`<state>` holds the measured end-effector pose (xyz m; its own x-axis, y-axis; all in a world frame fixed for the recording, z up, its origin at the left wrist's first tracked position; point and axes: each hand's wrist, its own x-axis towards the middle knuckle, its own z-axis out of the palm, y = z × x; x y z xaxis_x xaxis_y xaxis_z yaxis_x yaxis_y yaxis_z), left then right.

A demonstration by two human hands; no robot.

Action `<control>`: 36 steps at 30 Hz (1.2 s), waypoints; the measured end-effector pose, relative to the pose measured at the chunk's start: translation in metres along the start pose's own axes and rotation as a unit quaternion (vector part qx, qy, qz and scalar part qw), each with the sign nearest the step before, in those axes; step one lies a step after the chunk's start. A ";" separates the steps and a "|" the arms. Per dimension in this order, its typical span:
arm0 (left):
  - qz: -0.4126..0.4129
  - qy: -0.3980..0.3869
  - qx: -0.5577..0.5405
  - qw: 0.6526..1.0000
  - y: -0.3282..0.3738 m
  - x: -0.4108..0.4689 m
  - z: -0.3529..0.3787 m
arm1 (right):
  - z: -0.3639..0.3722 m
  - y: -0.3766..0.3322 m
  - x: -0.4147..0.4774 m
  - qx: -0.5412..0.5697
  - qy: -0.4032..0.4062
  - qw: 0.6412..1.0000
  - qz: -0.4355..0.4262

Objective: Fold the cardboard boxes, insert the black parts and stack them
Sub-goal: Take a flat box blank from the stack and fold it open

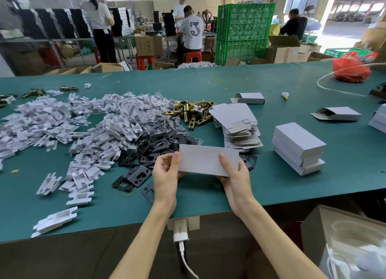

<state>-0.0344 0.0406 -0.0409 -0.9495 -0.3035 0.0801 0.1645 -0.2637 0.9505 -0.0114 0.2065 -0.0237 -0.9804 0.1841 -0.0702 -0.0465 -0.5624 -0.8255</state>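
Gripping the pale grey rectangular cardboard box [208, 159] by its two short ends, the person has it just above the green-covered table [271, 184], near the front edge. The left hand [165, 174] pinches the left end with the thumb on top. The right hand [235, 175] clasps the right end the same way, its fingers [223, 160] wrapped round the edge.

The box shows one plain, unprinted face; whether it is formed and closed or flat cannot be told from this angle. Thin card like this probably dents easily, so light pressure at the ends rather than mid-panel seems wise, with the flaps checked square before it goes anywhere.

Just behind the box lie black flat plastic parts with cut-outs [154, 145]. Farther right are a pile of flat grey card blanks [236, 120] and a stack of three closed grey boxes [298, 151], the likely destination.
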 end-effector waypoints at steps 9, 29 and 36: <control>-0.003 -0.002 0.021 1.000 0.001 -0.001 -0.001 | 0.000 0.001 -0.002 -0.010 -0.013 1.000 0.020; -0.024 0.021 -0.037 0.999 0.005 -0.002 0.001 | -0.002 -0.002 -0.002 0.021 -0.031 0.999 0.039; -0.027 0.028 -0.025 0.999 0.000 0.002 -0.001 | -0.001 0.000 -0.002 -0.008 -0.038 0.999 0.025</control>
<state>-0.0357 0.0395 -0.0411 -0.9414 -0.3371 0.0110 0.1275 -0.3253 0.9370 -0.0094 0.2070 -0.0244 -0.9933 0.0931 -0.0690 0.0055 -0.5569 -0.8305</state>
